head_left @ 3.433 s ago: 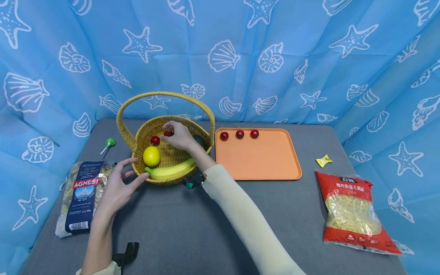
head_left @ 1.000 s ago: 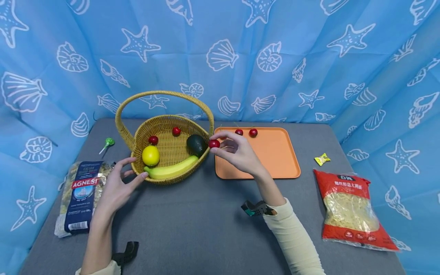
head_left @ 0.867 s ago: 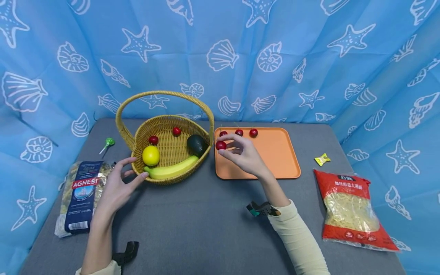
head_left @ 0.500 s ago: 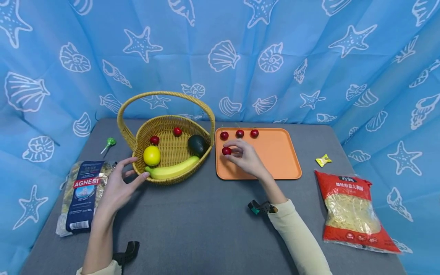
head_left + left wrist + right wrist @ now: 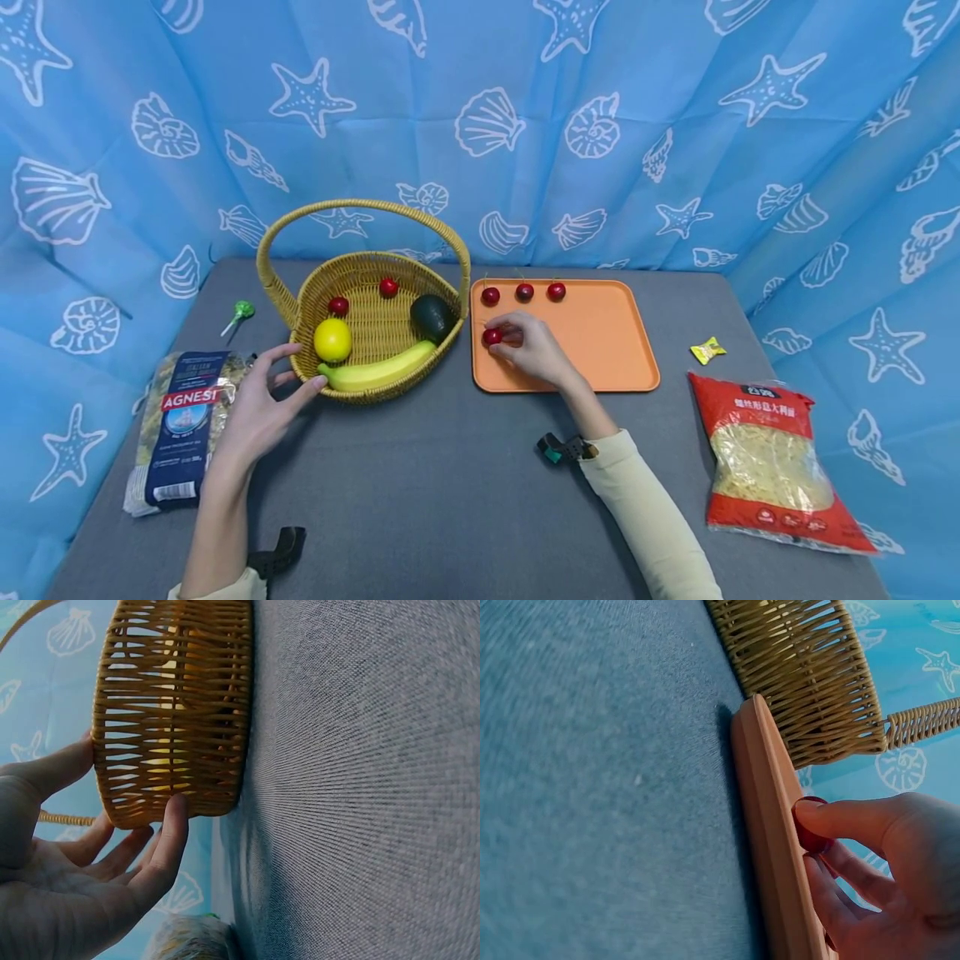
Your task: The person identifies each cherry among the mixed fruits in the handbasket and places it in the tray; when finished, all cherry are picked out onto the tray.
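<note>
My right hand [image 5: 531,348] pinches a red cherry [image 5: 492,336] between thumb and fingers, low over the left part of an orange tray [image 5: 592,350]. In the right wrist view the cherry [image 5: 811,825] sits just above the tray's rim [image 5: 769,847]. Along the tray's far edge lie three more cherries [image 5: 524,292]. My left hand [image 5: 258,408] holds the left end of a wicker basket [image 5: 375,321], thumb and fingers spread on its rim and outer wall [image 5: 172,735]. Inside the basket are two cherries [image 5: 388,287], a yellow lemon-like fruit [image 5: 332,340], a banana [image 5: 382,368] and an avocado [image 5: 432,318].
A blue-labelled pasta bag [image 5: 180,425] lies at the left, a green lollipop [image 5: 242,311] behind it. To the right are a yellow-wrapped candy [image 5: 707,350] and a red pasta bag [image 5: 772,467]. The basket's tall handle [image 5: 360,203] arches up before a blue curtain [image 5: 637,67].
My right hand left a cherry in the basket, then carried another from beside the basket's right rim rightward and down over the tray. My left hand stays at the basket.
</note>
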### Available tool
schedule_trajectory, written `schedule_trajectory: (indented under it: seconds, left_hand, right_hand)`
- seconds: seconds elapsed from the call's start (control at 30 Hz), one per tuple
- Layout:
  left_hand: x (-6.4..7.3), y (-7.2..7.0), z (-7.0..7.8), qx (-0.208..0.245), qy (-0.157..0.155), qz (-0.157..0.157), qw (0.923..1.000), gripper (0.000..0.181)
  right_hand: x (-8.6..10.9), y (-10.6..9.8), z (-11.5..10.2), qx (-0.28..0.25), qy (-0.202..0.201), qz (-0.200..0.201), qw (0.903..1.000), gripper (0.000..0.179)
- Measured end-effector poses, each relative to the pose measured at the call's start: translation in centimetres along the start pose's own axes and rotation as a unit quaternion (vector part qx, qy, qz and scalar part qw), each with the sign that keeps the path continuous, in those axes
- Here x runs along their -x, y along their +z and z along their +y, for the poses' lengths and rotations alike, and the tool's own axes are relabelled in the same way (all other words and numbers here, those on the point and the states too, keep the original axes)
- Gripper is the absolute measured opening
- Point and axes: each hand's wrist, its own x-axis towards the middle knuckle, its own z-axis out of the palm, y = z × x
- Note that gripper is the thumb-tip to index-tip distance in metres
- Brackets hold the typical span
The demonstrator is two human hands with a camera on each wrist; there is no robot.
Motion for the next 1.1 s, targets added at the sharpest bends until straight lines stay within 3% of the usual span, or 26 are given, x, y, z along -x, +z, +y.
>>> schedule_trajectory:
  seconds: [0.7,1.1]
  left_hand:
    - [0.0,0.1,0.1,-0.003,0.001,0.004,1.0,0.087]
    - [-0.1,0.1,0.0,0.0,-0.003,0.0,1.0,0.088]
  right_hand:
    - [0.4,-0.5,-0.2,-0.02,0.011,0.0,0.9997,0.042]
    - [2.2,-1.8,-3.6,-0.131,-0.035,0.034,0.9902,0.038]
